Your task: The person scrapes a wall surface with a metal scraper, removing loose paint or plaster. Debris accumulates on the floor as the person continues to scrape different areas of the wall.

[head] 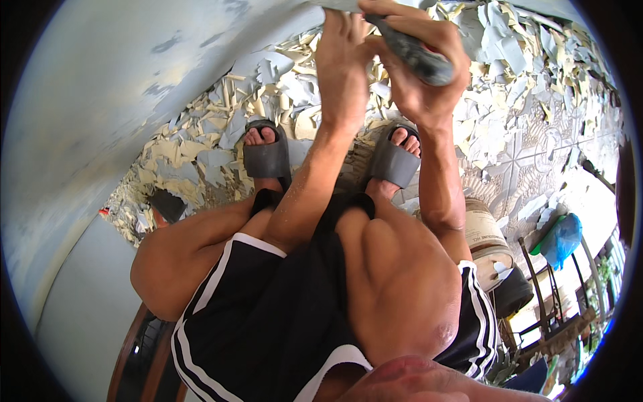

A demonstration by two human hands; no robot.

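Note:
My right hand (434, 68) is wrapped around the dark, worn handle (414, 55) of a scraper. The scraper's metal blade (341, 5) points left toward the pale blue wall (135, 65), at the top edge of the view. Alongside, my left hand (344, 80) has its fingers at the blade; motion blur and the blade partly hide the fingertips. Dark, patchy marks show on the wall's surface. Below both hands, curled blue and cream paint flakes (301, 80) thickly cover the floor along the wall's foot.
My feet, in dark slides (266, 156), stand among the flakes. Patterned floor tiles (517, 166) show at right, near a light-coloured bucket (485, 231), a black container (512, 291) and a blue plastic bag (562, 241). Wooden furniture (133, 352) stands at lower left.

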